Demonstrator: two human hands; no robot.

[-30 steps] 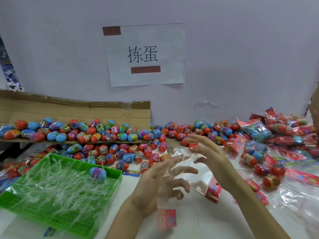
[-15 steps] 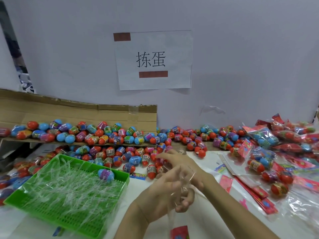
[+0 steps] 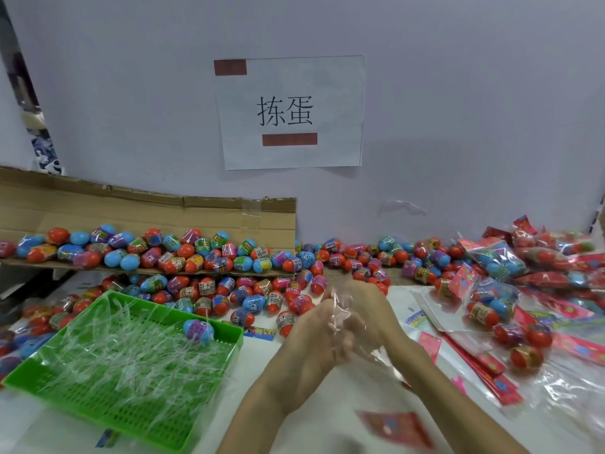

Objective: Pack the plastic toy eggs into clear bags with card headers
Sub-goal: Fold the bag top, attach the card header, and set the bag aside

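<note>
Red card header [image 3: 396,427], blurred, hangs nearest me, below both wrists. It is the low end of the clear bag [image 3: 343,314]. The bag's long axis runs from that header up and away to the hands, so the mouth end sits at the fingers and points toward the egg pile. The left hand [image 3: 311,342] and right hand [image 3: 370,309] are pressed close together with fingers curled, both gripping the crumpled film between them. I cannot tell whether the mouth is parted, as the film is too bunched. No egg is visible inside.

Left of the left hand is the green tray [image 3: 137,424], holding clear plastic strips and a single egg [image 3: 198,329] at its far corner. Right of the right hand is a stack of flat empty bags [image 3: 487,362], with packed bags [image 3: 491,299] further out.

Just beyond the fingertips the loose eggs [image 3: 252,303] lie spread on the table [image 3: 253,358]. One sits just beside the left hand's outer edge. My judgement is that the left hand is nearer to stock, so the right would steady the bag while the left picks.

Beyond the pile, more eggs rest on a cardboard shelf [image 3: 147,217]. Furthest off is a paper sign [image 3: 289,113] on the wall.
</note>
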